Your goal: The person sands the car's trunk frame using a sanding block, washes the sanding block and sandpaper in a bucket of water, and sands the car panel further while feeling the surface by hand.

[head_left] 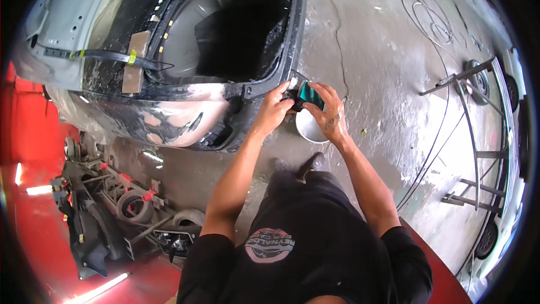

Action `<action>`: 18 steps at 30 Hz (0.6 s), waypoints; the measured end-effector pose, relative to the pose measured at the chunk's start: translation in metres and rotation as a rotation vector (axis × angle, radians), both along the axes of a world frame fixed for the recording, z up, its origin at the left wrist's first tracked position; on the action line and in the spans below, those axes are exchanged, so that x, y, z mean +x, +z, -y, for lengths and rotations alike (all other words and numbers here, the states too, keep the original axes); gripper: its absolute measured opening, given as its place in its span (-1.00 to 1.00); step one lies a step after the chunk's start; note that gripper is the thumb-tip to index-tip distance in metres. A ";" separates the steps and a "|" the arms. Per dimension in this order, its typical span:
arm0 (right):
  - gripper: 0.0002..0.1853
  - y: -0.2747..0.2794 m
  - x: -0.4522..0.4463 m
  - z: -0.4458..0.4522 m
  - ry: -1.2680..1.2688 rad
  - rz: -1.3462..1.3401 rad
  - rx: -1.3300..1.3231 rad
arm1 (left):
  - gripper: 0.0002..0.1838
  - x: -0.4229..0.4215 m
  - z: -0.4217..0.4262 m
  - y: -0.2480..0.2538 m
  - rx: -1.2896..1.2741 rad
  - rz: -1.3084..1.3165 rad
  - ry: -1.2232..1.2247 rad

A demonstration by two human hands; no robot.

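Observation:
My right hand (331, 114) is closed on a small teal sheet (311, 95), with the thumb and fingers along its edges. Beside it my left hand (274, 110) is curled, its fingertips at a dark thing between the two hands that I cannot make out. Both hands are at the corner of a car body (236, 114), near its dark rear side. Directly beneath my hands a white bucket (310, 128) stands on the floor, partly covered by my right hand.
Pale filler patches (194, 115) mark the car's rear panel. A wooden block (135, 62) and taped strip lie across the opening. Car parts and a tyre (135, 207) lie at left. A metal rack (478, 135) and a coiled hose (432, 22) are at right.

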State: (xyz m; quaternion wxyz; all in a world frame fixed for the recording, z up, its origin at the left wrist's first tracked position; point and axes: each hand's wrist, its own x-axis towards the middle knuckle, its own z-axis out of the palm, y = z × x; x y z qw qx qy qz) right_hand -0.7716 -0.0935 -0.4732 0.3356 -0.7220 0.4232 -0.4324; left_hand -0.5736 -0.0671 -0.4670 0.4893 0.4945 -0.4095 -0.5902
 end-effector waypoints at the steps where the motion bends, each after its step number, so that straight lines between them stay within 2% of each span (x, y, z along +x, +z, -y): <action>1: -0.43 0.005 0.005 -0.005 -0.024 -0.016 -0.046 | -0.47 0.005 -0.003 0.006 -0.003 0.002 -0.018; 3: -0.43 0.020 0.015 -0.011 -0.023 -0.038 -0.088 | -0.51 0.014 -0.005 0.018 -0.015 0.006 -0.058; 6: -0.44 0.030 0.033 -0.018 -0.009 -0.052 -0.146 | -0.43 0.025 -0.010 0.028 -0.027 0.049 -0.115; 11: -0.49 0.037 0.055 -0.033 -0.047 -0.041 -0.171 | -0.40 0.044 -0.018 0.027 -0.103 -0.022 -0.150; 13: -0.49 0.034 0.062 -0.039 -0.064 -0.038 -0.165 | -0.44 0.049 -0.021 0.028 -0.146 -0.020 -0.134; 17: -0.51 0.040 0.076 -0.059 -0.121 -0.066 -0.065 | -0.43 0.057 -0.032 0.027 -0.013 -0.054 -0.133; 18: -0.52 0.031 0.078 -0.060 -0.137 -0.039 -0.031 | -0.42 0.063 -0.036 0.027 -0.045 -0.177 -0.158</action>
